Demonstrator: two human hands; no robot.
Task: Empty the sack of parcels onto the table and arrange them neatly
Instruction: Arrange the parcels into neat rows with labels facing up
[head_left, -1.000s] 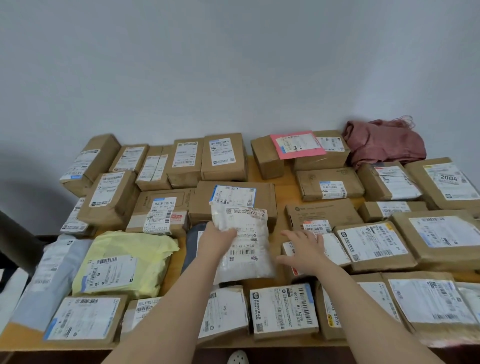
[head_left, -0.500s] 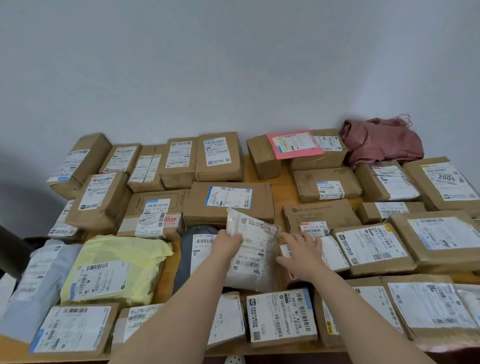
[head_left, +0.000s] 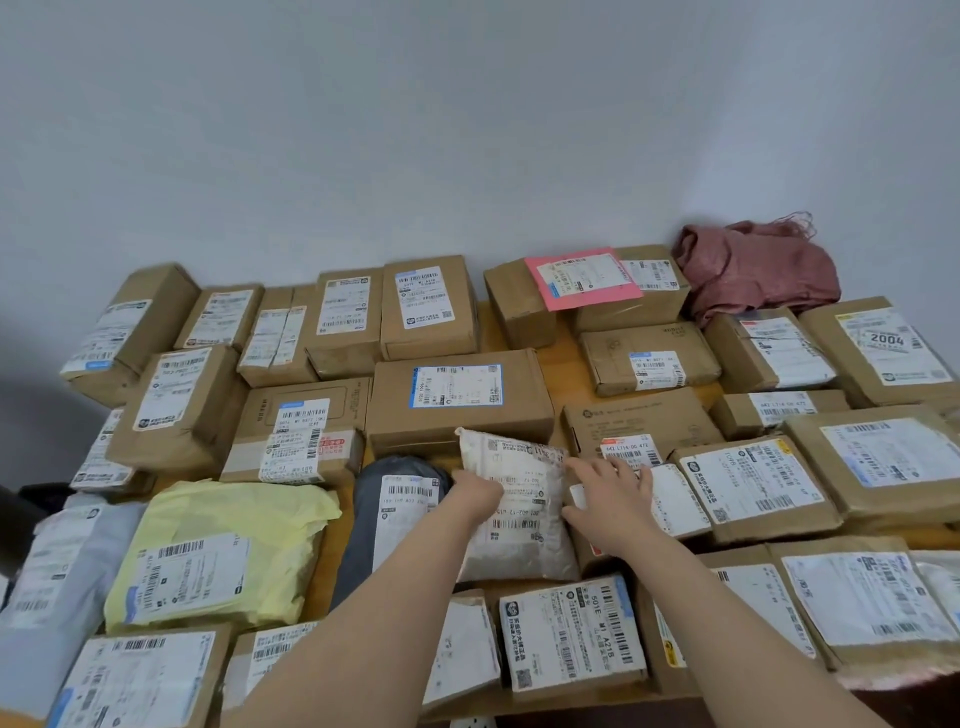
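The left hand (head_left: 475, 492) grips the left edge of a white padded paper mailer with a printed label (head_left: 519, 525); its fingers are tucked out of sight under the packet, so it holds it by the rim. The mailer lies in the middle of the crowded wooden worktop (head_left: 561, 375), its far end propped just beyond those fingers against a brown cardboard box with a blue-edged label (head_left: 457, 410). It looks light and soft and likely to sag, so it is best held by two edges. The right hand (head_left: 610, 501) has its fingers spread wide and flat on a thin white-labelled parcel (head_left: 675, 499) just beside the mailer. Outside the left fingers lies a grey plastic mailing bag (head_left: 395, 499). Far beyond the right fingers, a crumpled pink woven sack (head_left: 753, 270) slumps and seems emptied, though I cannot see inside.
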